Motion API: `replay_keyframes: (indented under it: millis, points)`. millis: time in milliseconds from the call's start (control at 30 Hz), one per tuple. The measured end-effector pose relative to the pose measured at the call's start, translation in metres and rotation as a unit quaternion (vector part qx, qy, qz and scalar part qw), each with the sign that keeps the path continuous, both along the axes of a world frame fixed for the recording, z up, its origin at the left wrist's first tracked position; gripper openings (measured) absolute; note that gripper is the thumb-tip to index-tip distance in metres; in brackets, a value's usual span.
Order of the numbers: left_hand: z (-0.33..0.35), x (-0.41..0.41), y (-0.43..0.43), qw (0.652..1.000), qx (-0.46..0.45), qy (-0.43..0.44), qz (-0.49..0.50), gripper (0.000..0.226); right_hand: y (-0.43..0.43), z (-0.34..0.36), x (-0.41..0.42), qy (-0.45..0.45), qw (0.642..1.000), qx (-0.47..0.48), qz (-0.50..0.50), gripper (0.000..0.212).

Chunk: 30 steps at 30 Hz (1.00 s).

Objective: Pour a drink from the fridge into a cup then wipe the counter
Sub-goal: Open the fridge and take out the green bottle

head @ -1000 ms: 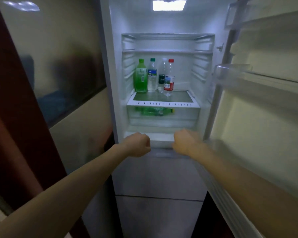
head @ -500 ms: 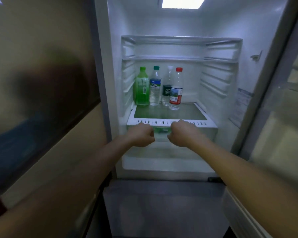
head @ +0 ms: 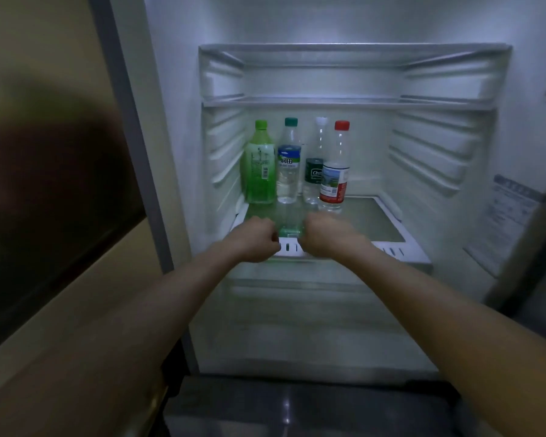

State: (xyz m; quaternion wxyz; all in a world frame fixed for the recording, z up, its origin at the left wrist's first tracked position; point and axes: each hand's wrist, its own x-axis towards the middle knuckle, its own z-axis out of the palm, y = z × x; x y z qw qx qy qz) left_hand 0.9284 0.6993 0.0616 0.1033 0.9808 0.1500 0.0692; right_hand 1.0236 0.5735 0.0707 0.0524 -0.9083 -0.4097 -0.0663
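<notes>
Fridge [head: 344,74] now fills pretty much the whole frame. A second ago it sits further off, with the open door taking up the right side, so the person is clearly closing in on it. The glass shelf [head: 375,222] in the middle of the frame is where the drinks are, and none of them budge across the three shots. There are four bottles bunched at its back left corner: a green bottle [head: 259,171] furthest left, then a green-capped water bottle [head: 288,171], a white-capped bottle [head: 316,171] tucked a bit behind, and a red-capped bottle [head: 336,175]. The real change is the hands. The left hand [head: 256,239] and right hand [head: 327,238] climb from the bottom lip of the compartment up to the shelf's front edge, side by side at centre frame. Both are curled into fists with nothing visibly in them, and I can't tell if they actually touch the shelf trim. So my read is no drink is picked yet. The bottles are just beyond the knuckles, so the reach is nearly there, but one hand needs to uncurl first.
</notes>
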Motion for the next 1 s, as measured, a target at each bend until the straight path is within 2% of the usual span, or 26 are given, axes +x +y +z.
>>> replay_keyframes:
  millis: [267, 367, 433, 500, 600, 700, 867, 1000]
  points:
    - [0.008, 0.040, 0.024, 0.998, 0.029, 0.001, 0.048, 0.024, 0.029, 0.005, 0.038, -0.034, 0.997, 0.004, 0.069, 0.008]
    - [0.009, 0.059, 0.032, 0.994, 0.007, -0.031, 0.100, 0.026, 0.036, 0.002, 0.047, -0.054, 0.996, 0.020, 0.074, 0.017]
    - [0.011, 0.075, 0.038, 0.984, -0.062, -0.090, 0.144, 0.038, 0.041, 0.000, 0.053, -0.060, 0.996, 0.026, 0.063, 0.021]
    - [0.016, 0.090, 0.042, 0.962, -0.131, -0.146, 0.188, 0.065, 0.046, 0.001, 0.059, -0.060, 0.996, 0.026, 0.053, 0.017]
    - [0.018, 0.112, 0.050, 0.937, -0.182, -0.190, 0.230, 0.090, 0.052, 0.001, 0.066, -0.052, 0.997, 0.027, 0.044, 0.019]
    - [0.016, 0.131, 0.062, 0.918, -0.231, -0.205, 0.250, 0.100, 0.054, 0.000, 0.070, -0.033, 0.999, 0.017, 0.031, 0.032]
    - [0.006, 0.151, 0.077, 0.899, -0.270, -0.212, 0.273, 0.110, 0.062, -0.003, 0.076, 0.009, 0.999, -0.022, 0.021, 0.020]
    - [-0.005, 0.164, 0.089, 0.894, -0.256, -0.200, 0.308, 0.116, 0.071, -0.012, 0.079, 0.033, 0.999, -0.030, 0.019, 0.025]
